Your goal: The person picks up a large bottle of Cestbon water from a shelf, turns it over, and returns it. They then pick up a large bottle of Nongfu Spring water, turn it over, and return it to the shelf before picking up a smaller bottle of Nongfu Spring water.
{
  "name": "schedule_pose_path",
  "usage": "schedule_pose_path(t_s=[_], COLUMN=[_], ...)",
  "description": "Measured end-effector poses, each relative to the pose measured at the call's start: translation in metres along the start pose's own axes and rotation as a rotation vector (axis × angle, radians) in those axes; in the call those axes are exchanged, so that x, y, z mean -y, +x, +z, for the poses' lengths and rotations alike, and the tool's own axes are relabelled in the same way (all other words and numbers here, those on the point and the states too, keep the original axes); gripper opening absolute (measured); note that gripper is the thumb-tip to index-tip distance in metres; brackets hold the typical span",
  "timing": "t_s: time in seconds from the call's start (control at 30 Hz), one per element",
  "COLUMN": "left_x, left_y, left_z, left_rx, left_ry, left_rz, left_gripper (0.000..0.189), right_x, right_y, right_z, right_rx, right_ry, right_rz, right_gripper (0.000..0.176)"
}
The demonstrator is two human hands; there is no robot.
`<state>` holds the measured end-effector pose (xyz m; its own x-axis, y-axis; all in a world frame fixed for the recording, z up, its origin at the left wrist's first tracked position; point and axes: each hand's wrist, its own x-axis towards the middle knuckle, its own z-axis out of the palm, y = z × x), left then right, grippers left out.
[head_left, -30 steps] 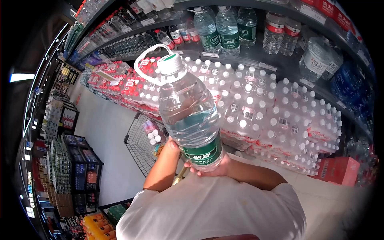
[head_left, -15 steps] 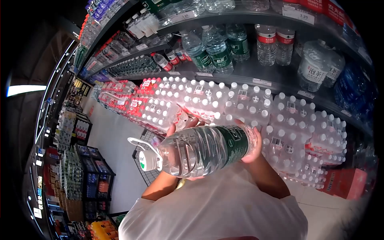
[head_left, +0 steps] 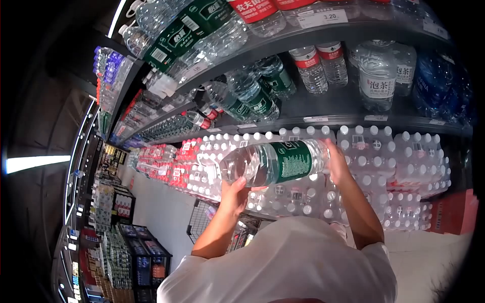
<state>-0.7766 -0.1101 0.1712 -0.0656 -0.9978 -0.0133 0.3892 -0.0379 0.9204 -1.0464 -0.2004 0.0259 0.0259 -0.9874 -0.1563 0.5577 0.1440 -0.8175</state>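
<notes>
Since half a second ago the water bottle [head_left: 273, 161] has climbed from chest height toward the shelving, and it lies on its side as before, cap end to my left.

Head view: my left hand [head_left: 236, 192] cups the bottle from below near its shoulder, fingers curled up round the clear wall. My right hand [head_left: 336, 160] presses against the base end, fingers spread over it. Both hands carry the bottle, and neither is free.

It hangs in front of the shrink-wrapped packs [head_left: 374, 166], just under the shelf edge [head_left: 323, 119]. I judge it heavy, since it looks nearly full. The water will likely slosh lengthwise while it lies flat, and the thin ribbed plastic should give under a hard squeeze. The labelled middle and the base look like the firmest holds.

Upright bottles [head_left: 318, 68] crowd the shelf above, leaving a dark gap between them. The wire basket [head_left: 202, 230] sits low to my left, near my elbow. Open room lies mostly behind and below the bottle.
</notes>
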Motion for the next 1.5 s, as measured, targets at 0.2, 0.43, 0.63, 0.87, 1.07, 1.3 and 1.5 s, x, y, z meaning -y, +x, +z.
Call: schedule_pose_path(t_s=[0.2,0.43,0.63,0.87,1.07,1.3,1.5], left_x=[0.004,0.018,0.012,0.018,0.011,-0.019,-0.013], left_y=[0.083,0.171,0.218,0.270,0.295,0.336,0.334], left_z=[0.039,0.060,0.076,0.073,0.085,0.050,0.051], left_rx=[-0.014,0.025,-0.116,-0.030,-0.139,-0.342,-0.296], left_ry=[0.107,0.545,0.627,0.832,1.074,1.823,1.733], left_rz=[0.241,0.552,0.339,0.276,0.370,0.439,0.471], left_gripper=[0.089,0.094,0.064,0.066,0.080,0.098,0.098], right_x=[0.012,-0.002,-0.003,-0.003,-0.005,-0.012,-0.013], right_y=[-0.021,-0.039,-0.031,-0.030,-0.031,-0.028,-0.028], right_z=[-0.071,-0.097,-0.093,-0.090,-0.091,-0.093,-0.092], right_rx=[-0.184,-0.228,-0.249,-0.280,-0.288,-0.304,-0.319], right_ry=[-0.599,-0.872,-1.036,-1.007,-1.009,-1.027,-1.082], right_rz=[-0.428,-0.575,-0.637,-0.632,-0.675,-0.733,-0.740], right_gripper=[0.033,0.029,0.024,0.021,0.017,0.016,0.017])
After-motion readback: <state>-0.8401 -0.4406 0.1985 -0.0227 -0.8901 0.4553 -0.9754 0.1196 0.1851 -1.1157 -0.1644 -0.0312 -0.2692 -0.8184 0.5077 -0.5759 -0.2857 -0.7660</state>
